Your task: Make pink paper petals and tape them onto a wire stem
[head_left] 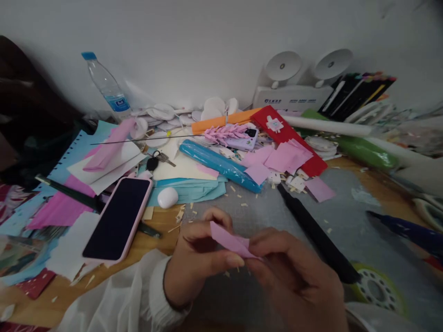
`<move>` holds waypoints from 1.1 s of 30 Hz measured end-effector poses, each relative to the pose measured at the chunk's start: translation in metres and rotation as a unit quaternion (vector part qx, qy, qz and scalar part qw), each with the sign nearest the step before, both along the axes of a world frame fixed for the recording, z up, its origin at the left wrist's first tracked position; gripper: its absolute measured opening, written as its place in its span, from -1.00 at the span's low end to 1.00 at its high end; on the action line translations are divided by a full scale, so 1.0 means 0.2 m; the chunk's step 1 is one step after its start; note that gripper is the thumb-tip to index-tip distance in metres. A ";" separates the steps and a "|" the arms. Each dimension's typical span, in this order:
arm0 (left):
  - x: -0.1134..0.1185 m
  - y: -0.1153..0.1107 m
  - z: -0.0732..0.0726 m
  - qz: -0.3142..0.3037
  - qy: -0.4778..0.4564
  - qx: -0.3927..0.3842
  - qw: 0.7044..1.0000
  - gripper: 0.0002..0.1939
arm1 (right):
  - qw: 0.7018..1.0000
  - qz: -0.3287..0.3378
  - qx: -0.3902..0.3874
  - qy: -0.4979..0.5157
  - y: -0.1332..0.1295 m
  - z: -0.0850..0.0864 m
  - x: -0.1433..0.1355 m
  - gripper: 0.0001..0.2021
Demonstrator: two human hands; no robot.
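Observation:
A small piece of pink paper [230, 242] is held up between both hands, bent along its length. My left hand [204, 253] pinches its left part, with the thumb in front. My right hand [294, 272] grips the right end between thumb and fingers. Beneath them lies a grey cutting mat [235, 212] strewn with tiny pale scraps. Beyond the hands, several loose pink paper squares [285, 157] rest near a red packet [290, 138]. A black pen-like tool [316, 233] lies just to the right of my right hand.
At the left are a phone [117, 219], a white earbud case [168, 197] and keys [162, 159]. A blue roll [221, 163] lies behind. A water bottle [107, 85] stands by the wall. A tape roll [377, 288] sits at the right, and an emergency lamp [292, 97] at the back.

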State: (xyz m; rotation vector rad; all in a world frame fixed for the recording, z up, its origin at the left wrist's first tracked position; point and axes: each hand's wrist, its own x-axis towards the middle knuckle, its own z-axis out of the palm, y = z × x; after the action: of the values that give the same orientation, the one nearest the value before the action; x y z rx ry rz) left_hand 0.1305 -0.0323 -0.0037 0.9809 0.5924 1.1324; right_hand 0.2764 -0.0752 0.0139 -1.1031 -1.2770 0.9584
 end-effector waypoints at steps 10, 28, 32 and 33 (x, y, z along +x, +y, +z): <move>-0.02 0.04 0.01 -0.079 0.017 0.124 0.989 -0.75 | 0.909 0.203 -0.218 0.293 0.03 0.02 0.02 -0.86; -0.03 0.07 0.08 -0.133 0.070 0.222 0.963 -0.58 | 0.815 0.354 -0.349 0.298 0.04 -0.03 0.04 -0.81; -0.06 0.06 0.00 -0.072 0.094 0.179 0.977 -0.35 | 0.974 0.170 -0.107 0.105 0.05 0.01 0.05 -0.90; -0.06 0.06 0.00 -0.065 0.096 0.161 0.980 -0.36 | 0.992 0.118 -0.027 0.031 0.05 0.01 0.06 -0.88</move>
State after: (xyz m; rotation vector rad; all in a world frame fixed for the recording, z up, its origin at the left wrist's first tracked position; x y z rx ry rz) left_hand 0.1185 -0.0207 -0.0044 1.3995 0.4978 1.0426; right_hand 0.2891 -0.0647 0.0164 -0.9689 -1.3588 1.2010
